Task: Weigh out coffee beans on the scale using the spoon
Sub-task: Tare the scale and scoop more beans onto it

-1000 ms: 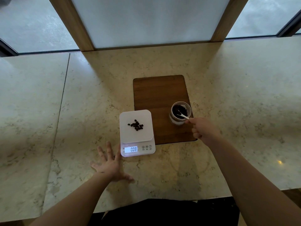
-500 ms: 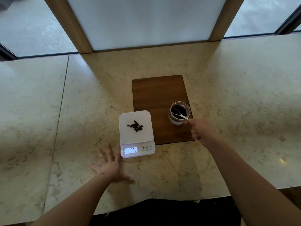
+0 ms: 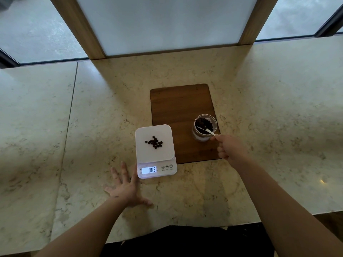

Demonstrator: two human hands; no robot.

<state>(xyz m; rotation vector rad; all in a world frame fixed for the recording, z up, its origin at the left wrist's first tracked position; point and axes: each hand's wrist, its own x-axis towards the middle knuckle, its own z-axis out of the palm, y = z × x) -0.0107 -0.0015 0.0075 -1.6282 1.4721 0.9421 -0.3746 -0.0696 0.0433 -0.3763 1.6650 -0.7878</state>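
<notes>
A white digital scale (image 3: pixel 143 153) stands on the marble counter with a small heap of coffee beans (image 3: pixel 154 142) on its platform; its lit display reads 008. To its right a glass jar (image 3: pixel 201 137) of dark beans stands on a wooden board (image 3: pixel 181 106). My right hand (image 3: pixel 230 148) pinches the handle of a white spoon (image 3: pixel 208 131), whose bowl dips inside the jar among the beans. My left hand (image 3: pixel 126 188) lies flat on the counter with fingers spread, just left of the scale's front corner, holding nothing.
The marble counter (image 3: pixel 269 117) runs wide on both sides, with a seam (image 3: pixel 68 117) at the left. A wooden-framed white panel (image 3: pixel 167 25) and windows rise behind it. The counter's front edge is close to my body.
The spoon's bowl has shifted slightly inside the jar. My left hand, the scale and the beans on it have stayed where they were.
</notes>
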